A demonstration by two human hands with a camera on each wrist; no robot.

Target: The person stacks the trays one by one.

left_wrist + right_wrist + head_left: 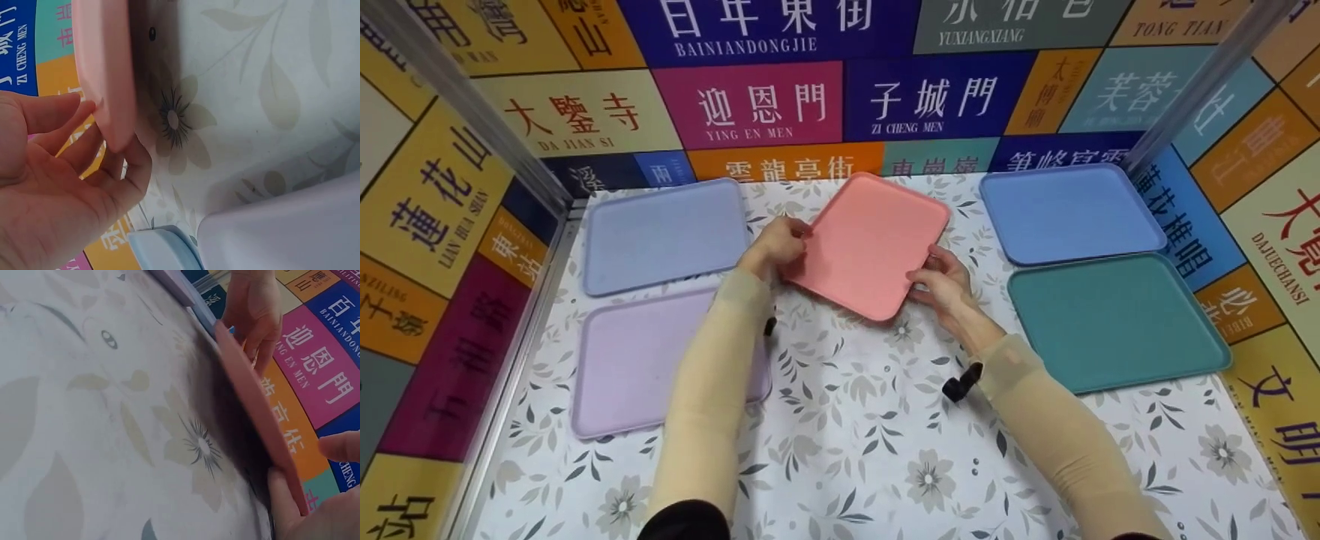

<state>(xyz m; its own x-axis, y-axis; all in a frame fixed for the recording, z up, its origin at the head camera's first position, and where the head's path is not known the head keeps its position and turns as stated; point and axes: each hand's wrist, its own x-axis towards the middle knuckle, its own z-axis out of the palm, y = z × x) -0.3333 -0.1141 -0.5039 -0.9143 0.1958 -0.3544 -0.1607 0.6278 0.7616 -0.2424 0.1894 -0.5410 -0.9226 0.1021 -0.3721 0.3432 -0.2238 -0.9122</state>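
A pink rectangular tray (870, 244) is held between both hands near the back middle of the table, turned at an angle. My left hand (780, 244) grips its left edge; in the left wrist view the fingers of the left hand (62, 174) curl under the tray's rim (109, 73). On the opposite edge, my right hand (946, 289) pinches the rim with the thumb on top. The right wrist view shows the pink tray (256, 402) edge-on above the cloth, a dark shadow beneath it, with the right hand (320, 512) at its near end.
On the left lie a pale blue tray (664, 236) and a lilac tray (637, 367), partly covered by the left forearm. A blue tray (1072, 214) and a green tray (1117, 322) lie on the right. Printed panels (769, 101) wall the floral tablecloth (877, 450).
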